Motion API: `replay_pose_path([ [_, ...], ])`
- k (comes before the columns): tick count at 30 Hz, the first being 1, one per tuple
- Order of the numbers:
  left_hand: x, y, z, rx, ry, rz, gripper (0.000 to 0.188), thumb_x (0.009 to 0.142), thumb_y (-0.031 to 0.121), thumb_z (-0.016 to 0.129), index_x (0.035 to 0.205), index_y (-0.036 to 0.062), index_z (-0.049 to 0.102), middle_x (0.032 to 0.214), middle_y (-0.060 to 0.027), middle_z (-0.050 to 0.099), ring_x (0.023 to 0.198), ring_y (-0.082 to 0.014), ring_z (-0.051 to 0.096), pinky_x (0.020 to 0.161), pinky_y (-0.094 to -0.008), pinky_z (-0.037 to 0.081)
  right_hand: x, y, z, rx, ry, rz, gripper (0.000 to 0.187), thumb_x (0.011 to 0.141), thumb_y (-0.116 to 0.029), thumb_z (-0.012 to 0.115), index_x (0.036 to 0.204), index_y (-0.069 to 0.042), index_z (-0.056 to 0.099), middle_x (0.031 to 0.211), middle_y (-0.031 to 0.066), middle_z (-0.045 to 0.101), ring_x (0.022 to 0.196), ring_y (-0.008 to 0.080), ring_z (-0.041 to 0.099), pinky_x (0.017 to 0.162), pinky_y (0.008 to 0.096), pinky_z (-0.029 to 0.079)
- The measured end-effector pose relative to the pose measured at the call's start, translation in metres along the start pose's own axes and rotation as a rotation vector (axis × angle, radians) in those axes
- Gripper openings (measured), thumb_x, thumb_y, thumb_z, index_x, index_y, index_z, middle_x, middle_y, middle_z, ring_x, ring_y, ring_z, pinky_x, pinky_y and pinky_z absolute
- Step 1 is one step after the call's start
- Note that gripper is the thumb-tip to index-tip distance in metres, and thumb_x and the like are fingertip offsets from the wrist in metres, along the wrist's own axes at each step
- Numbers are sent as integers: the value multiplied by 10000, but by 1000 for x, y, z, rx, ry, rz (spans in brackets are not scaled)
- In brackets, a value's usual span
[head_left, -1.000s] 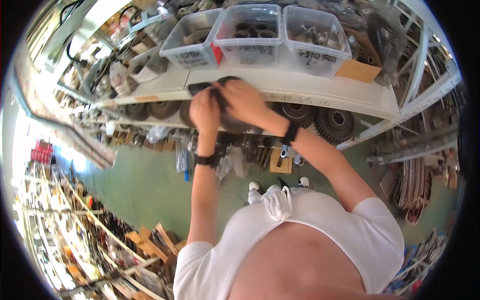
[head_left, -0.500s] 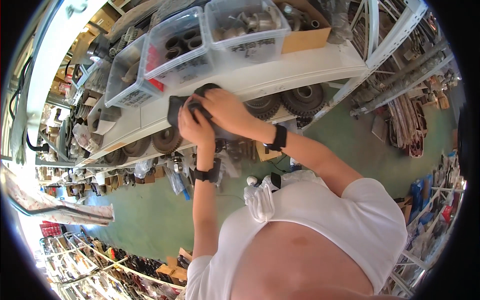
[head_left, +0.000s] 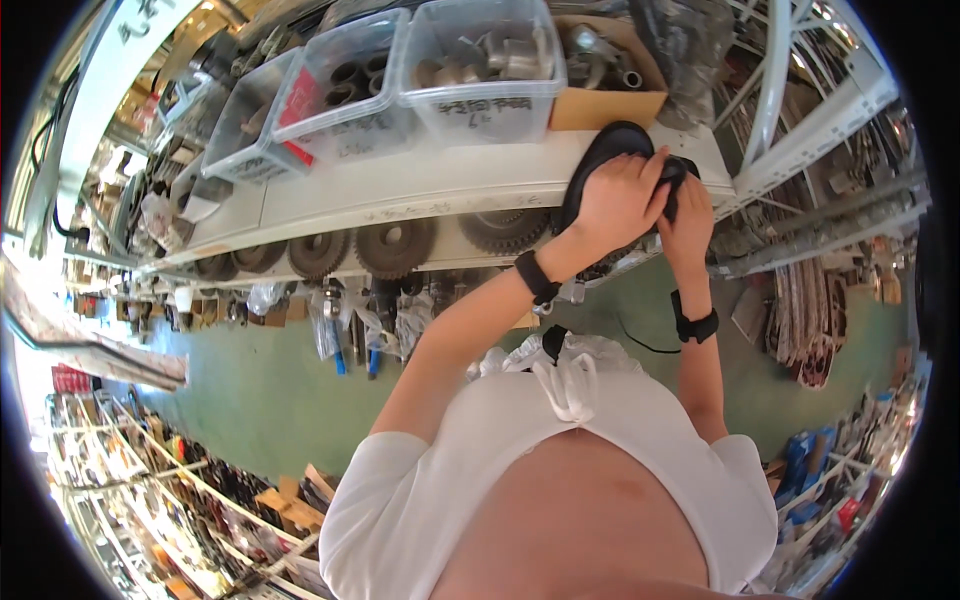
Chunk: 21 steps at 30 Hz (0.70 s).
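At the right end of a white shelf board [head_left: 440, 187], both hands hold a black, rounded, soft-looking thing [head_left: 608, 145] whose exact kind I cannot make out. My left hand [head_left: 622, 205] lies over its near side, fingers bent towards the right. My right hand [head_left: 687, 215] grips the narrower dark part at its right, fingers curled. The two hands nearly touch, and they hide much of the black thing. A dark band circles each wrist. Just beyond it stands an open cardboard box [head_left: 605, 110] with metal parts inside.
Clear plastic bins [head_left: 483, 112] of metal parts line the shelf to the left. Toothed gears [head_left: 395, 247] sit on the level below. A perforated metal upright [head_left: 810, 135] rises close to my right hand. Bagged parts hang over the green floor [head_left: 270, 400].
Both hands have moved right along the shelf with the black thing, from before the bins to beside the cardboard box. The black thing now shows a broader, rounded outline.
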<state>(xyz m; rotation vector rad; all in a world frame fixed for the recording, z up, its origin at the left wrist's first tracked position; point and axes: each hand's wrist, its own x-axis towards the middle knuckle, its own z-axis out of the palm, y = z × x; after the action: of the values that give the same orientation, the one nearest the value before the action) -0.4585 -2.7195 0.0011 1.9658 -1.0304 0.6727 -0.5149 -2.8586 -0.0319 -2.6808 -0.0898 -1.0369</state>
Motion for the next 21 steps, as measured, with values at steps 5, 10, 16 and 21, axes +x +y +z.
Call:
replay_pose_path([
  [5,-16,-17,-11,83,136,74,347,743,205,628,1022,14,551,816,-131,580,760,-302,567,720,-376,475,-3,-29,18,-80,151,57,446,690,-128,643,1080,36,501,1113,207,500,1073,402,435,920,459,350],
  [10,-51,-49,-67,145,194,147,429,694,220,662,1065,32,560,860,-99,590,824,-269,579,752,-363,476,19,-101,25,207,68,-93,466,650,-65,612,1107,-40,525,1081,181,500,1037,377,454,909,450,353],
  [16,-110,-107,-145,331,208,5,386,706,187,655,1055,42,578,858,-109,583,832,-291,570,746,-379,465,35,-196,66,196,-79,-234,655,599,-128,682,1227,-108,494,997,161,510,951,343,493,841,427,396],
  [21,-154,-163,-221,530,455,-121,291,734,138,639,994,16,591,900,-151,594,831,-331,563,736,-414,450,64,-290,118,364,-131,-383,495,681,-200,619,1146,-57,527,871,106,546,856,262,537,770,353,431],
])
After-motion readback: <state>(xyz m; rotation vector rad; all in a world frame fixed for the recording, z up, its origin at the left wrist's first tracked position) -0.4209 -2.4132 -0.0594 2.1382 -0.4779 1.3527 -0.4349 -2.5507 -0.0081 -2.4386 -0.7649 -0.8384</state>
